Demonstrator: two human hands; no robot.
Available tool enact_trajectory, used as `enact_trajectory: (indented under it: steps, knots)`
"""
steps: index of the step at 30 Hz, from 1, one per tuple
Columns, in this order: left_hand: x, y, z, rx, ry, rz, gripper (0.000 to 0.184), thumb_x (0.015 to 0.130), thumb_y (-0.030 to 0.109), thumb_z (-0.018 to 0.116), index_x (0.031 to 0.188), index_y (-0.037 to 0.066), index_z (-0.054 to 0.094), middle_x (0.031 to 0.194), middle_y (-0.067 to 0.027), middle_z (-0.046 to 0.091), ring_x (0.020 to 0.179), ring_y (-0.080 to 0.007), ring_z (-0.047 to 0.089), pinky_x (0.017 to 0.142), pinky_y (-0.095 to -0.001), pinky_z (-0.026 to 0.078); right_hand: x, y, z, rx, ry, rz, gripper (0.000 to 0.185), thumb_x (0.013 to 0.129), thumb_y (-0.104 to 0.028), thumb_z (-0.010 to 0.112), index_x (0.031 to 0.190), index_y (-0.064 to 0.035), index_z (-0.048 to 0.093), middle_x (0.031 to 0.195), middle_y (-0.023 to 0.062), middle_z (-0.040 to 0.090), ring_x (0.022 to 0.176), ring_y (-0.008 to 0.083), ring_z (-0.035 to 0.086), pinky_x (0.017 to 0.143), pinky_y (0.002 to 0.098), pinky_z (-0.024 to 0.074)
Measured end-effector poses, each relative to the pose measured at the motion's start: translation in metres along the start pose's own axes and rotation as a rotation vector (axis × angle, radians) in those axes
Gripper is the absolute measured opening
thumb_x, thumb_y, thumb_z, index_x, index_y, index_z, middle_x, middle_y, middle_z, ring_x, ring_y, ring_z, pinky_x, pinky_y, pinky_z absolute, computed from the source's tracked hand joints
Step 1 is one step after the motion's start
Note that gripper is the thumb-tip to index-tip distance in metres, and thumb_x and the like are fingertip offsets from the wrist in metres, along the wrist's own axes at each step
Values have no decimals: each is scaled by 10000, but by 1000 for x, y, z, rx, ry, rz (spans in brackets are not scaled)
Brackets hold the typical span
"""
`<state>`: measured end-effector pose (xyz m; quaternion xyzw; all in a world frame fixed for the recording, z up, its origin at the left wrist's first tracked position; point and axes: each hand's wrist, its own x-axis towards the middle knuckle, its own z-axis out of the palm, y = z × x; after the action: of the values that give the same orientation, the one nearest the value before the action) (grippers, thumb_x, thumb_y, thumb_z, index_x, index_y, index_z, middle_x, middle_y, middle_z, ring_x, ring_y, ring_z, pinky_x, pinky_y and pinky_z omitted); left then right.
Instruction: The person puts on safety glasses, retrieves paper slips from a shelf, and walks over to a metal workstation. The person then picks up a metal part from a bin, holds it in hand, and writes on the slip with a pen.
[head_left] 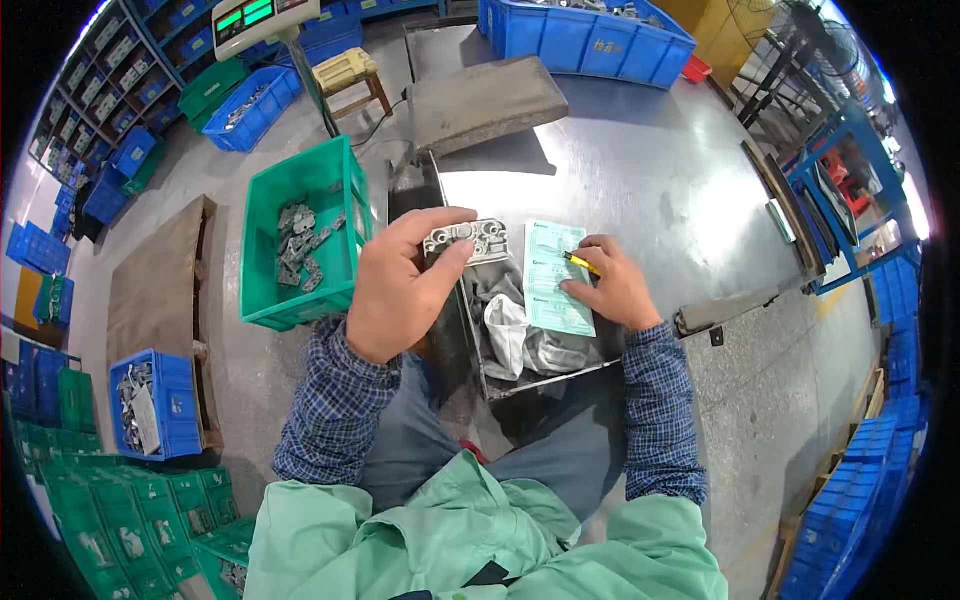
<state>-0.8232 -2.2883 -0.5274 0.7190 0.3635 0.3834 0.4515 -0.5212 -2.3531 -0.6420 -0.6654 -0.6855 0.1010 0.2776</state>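
Observation:
Pinched between the thumb and fingers of my left hand (405, 285) is a small grey cast metal part (487, 241) with round holes, raised above an open drawer (497, 389). My right hand (622, 288) grips a yellow marker pen (582, 264) with a dark tip. Under that hand lies a pale green printed form (556, 270), its right edge partly covered by my fingers. A crumpled whitish glove (506, 335) and grey cloth fill the drawer beside the form.
To the left stands a green bin (262, 235) with several metal parts (298, 245) inside. A large blue bin (600, 42) and a worn flat board (485, 100) rest on the metal table (640, 150). A scale (262, 22) is at the back left.

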Motion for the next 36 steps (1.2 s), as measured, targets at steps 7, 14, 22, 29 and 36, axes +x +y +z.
enact_trajectory:
  steps: [7, 14, 22, 29, 36]
  knots:
    - [41, -47, 20, -158, 77, 116, 247, 864, 39, 660, 1108, 19, 689, 942, -75, 666, 718, -109, 570, 622, -251, 443, 4, -5, -4, -55, -33, -7, 419, 769, -245, 798, 1113, -44, 671, 1230, 109, 580, 948, 307, 652, 801, 386, 535]
    - [52, -57, 13, -34, 99, 85, 233, 866, 22, 649, 1096, 13, 684, 942, -80, 659, 801, -134, 618, 692, -264, 477, 6, -10, -6, 62, -69, 94, 397, 760, -223, 809, 1102, -70, 678, 1224, 112, 571, 950, 304, 651, 794, 388, 539]
    - [58, -74, 8, -84, 121, 82, 230, 871, 25, 644, 1098, 11, 682, 969, -93, 665, 843, -147, 633, 727, -259, 484, 9, -8, -2, 20, -75, 71, 412, 746, -198, 817, 1111, -65, 678, 1237, 124, 555, 1032, 305, 631, 820, 370, 543]
    - [60, -79, 4, -33, 109, 119, 243, 912, -32, 609, 1150, -25, 656, 1009, -55, 690, 856, -69, 633, 724, -207, 494, 12, -13, -4, 35, -90, 101, 419, 739, -185, 820, 1110, -54, 678, 1233, 125, 555, 1000, 303, 642, 820, 376, 546]
    - [59, -81, 2, -50, 114, 102, 248, 913, -30, 613, 1157, -24, 655, 1015, -57, 692, 859, -73, 637, 722, -209, 500, 12, -11, -1, 44, -68, 82, 413, 731, -195, 820, 1101, -67, 686, 1211, 117, 561, 960, 300, 652, 795, 371, 546]
